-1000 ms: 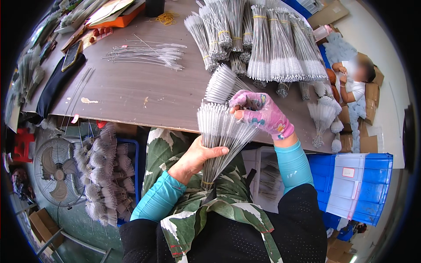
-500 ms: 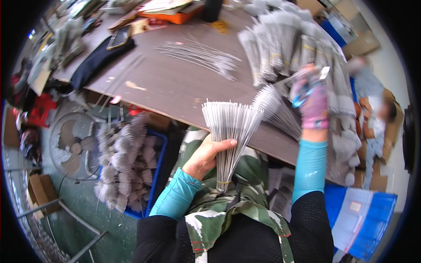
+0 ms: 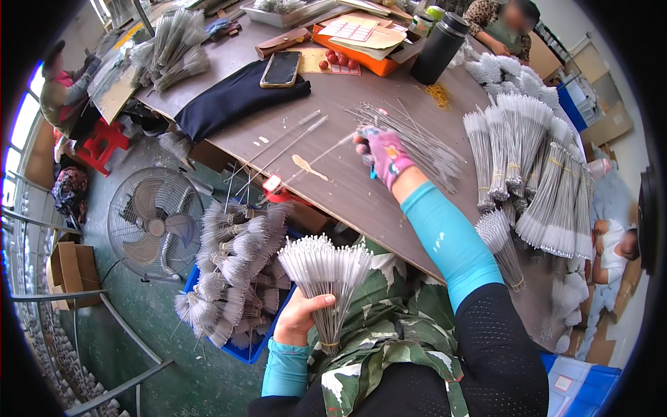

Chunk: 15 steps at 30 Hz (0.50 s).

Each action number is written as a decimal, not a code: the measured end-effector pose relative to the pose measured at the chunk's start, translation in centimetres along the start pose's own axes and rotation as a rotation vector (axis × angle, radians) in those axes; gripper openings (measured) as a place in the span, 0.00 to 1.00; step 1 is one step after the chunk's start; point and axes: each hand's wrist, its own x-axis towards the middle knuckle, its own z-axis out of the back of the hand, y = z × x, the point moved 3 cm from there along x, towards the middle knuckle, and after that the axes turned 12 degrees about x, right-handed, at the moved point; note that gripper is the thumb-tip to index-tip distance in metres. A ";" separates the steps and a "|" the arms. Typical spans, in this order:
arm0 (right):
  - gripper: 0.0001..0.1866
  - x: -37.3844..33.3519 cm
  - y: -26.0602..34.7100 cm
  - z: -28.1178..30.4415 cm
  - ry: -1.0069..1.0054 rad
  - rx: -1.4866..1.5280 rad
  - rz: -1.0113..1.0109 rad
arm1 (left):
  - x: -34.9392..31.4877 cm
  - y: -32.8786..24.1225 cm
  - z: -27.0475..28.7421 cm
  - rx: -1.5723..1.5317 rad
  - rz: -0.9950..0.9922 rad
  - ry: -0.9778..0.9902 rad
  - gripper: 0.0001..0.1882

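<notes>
My left hand [image 3: 297, 316] is wrapped round a bundle of straw brushes [image 3: 325, 267], thin wires with white bristle ends fanned upward and a band round the lower end. It is held above my camouflage apron [image 3: 389, 326]. My right hand [image 3: 386, 154], in a pink patterned glove with bare fingertips, is closed over the table. Its fingertips pinch a single straw brush [image 3: 323, 157] that points toward the table's near edge. Beyond that hand lies a loose spread of straw brushes [image 3: 424, 142]. Two more brushes [image 3: 295, 142] lie to its left, jutting over the edge.
Banded brush bundles [image 3: 514, 146] are heaped at the right. A black bottle [image 3: 440, 50], an orange tray [image 3: 368, 59], a phone [image 3: 281, 69] and dark cloth [image 3: 226, 101] stand or lie farther back. Below left are a blue crate [image 3: 246, 353] of brushes and a fan [image 3: 154, 224]. Other people sit around.
My right hand has moved left from the bundles at the right to the middle of the table. The view has swung left. My left hand keeps holding its bundle.
</notes>
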 end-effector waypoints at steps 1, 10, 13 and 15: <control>0.05 0.7 -0.2 -0.6 -0.009 -0.009 -0.035 | 0.2 0.2 0.1 -0.006 -0.003 -0.002 0.29; 0.08 -4.5 1.4 -0.1 0.164 -0.233 0.111 | 2.2 -1.3 -2.5 0.027 0.088 0.080 0.29; 0.11 -9.3 2.7 1.9 0.383 -0.240 0.094 | 3.4 -0.9 -4.8 -0.003 0.076 0.169 0.29; 0.13 -12.3 3.3 2.8 0.528 -0.216 0.021 | 4.0 -0.3 -6.7 0.008 0.066 0.211 0.28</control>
